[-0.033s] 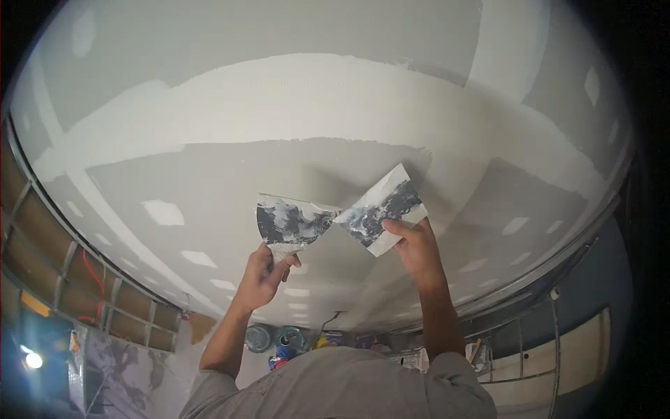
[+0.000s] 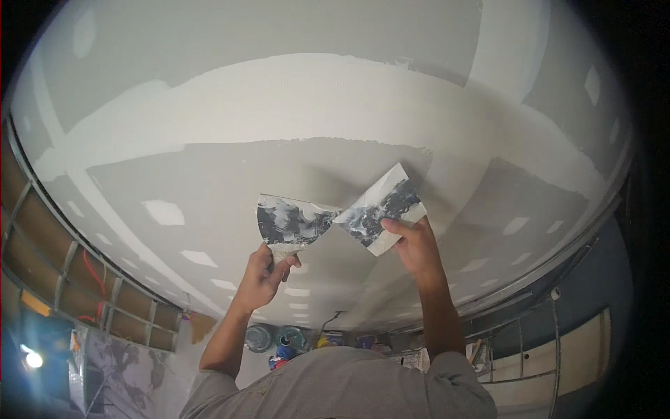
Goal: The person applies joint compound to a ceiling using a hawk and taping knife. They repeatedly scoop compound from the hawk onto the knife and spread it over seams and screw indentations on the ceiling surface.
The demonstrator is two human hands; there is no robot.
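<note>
My left hand is closed round the handle end of a wide putty knife, whose dark blade is smeared with white compound. My right hand grips a second wide putty knife, the thumb lying on its smeared blade and the fingers hidden behind. The second blade is tilted, and its left corner meets the right corner of the first. Both blades are in front of a grey plasterboard wall with a broad white band of joint compound across it.
White filler patches dot the board. At left stands an open metal stud frame with an orange cable, near a bright lamp. Buckets are on the floor below, and metal poles stand at right.
</note>
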